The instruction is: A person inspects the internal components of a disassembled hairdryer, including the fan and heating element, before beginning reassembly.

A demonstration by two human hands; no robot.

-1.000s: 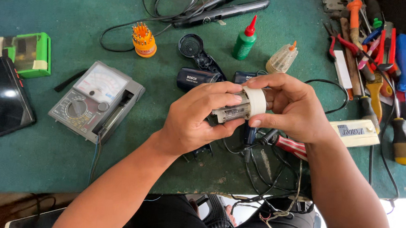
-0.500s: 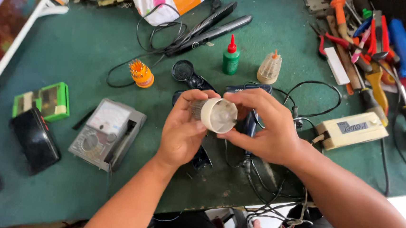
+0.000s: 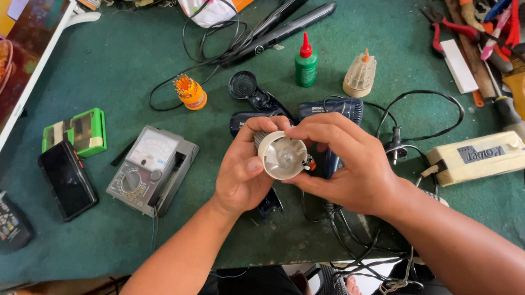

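Both hands, left hand (image 3: pixel 243 174) and right hand (image 3: pixel 347 166), grip a round white fan housing (image 3: pixel 281 155).

both forearms bare to the elbow, no sleeves in view. left hand (image 3: pixel 245 174) and right hand (image 3: pixel 344 165): no gloves, rings, watch or wristband seen. nails short. dark garment at the lap, lower frame edge. a bare foot shows below the table edge.

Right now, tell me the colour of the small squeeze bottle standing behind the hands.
Green squeeze bottle with a red pointed cap, clearest in the head view.
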